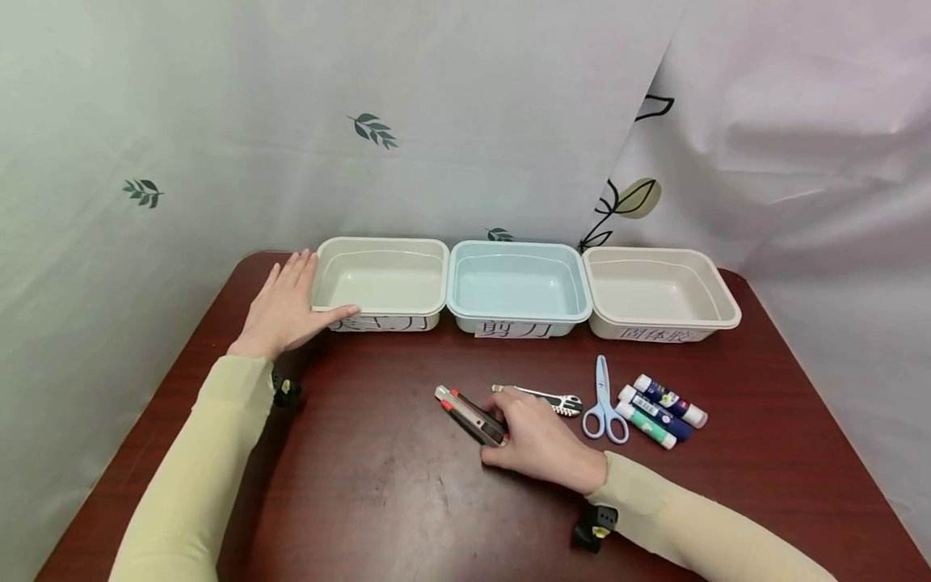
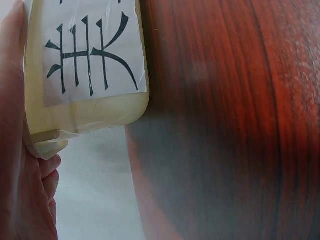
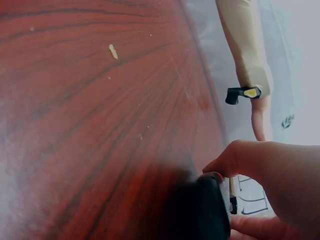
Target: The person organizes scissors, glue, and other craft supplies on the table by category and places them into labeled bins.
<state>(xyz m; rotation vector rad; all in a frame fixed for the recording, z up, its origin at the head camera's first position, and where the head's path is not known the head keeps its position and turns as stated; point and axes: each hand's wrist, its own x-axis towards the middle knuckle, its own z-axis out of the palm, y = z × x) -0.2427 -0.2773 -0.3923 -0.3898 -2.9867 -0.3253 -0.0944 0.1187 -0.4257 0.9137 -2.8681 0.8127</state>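
Note:
My left hand [image 1: 291, 301] lies flat on the table against the left side of a cream tray [image 1: 381, 242], fingers straight and thumb along its labelled front wall [image 2: 100, 112]. The left wrist view shows that hand's edge [image 2: 25, 190] beside the tray. My right hand [image 1: 512, 428] grips the near end of a black and red utility knife [image 1: 465, 412], which lies on the dark wooden table [image 1: 378, 485]. In the right wrist view, curled fingers [image 3: 265, 167] close over the knife's dark end [image 3: 207, 212].
A pale blue tray [image 1: 516, 317] and a second cream tray [image 1: 727, 303] stand in a row right of the first. A silver utility knife [image 1: 545, 398], blue scissors [image 1: 604, 400] and three glue sticks [image 1: 660, 411] lie right of my right hand. Curtains hang behind.

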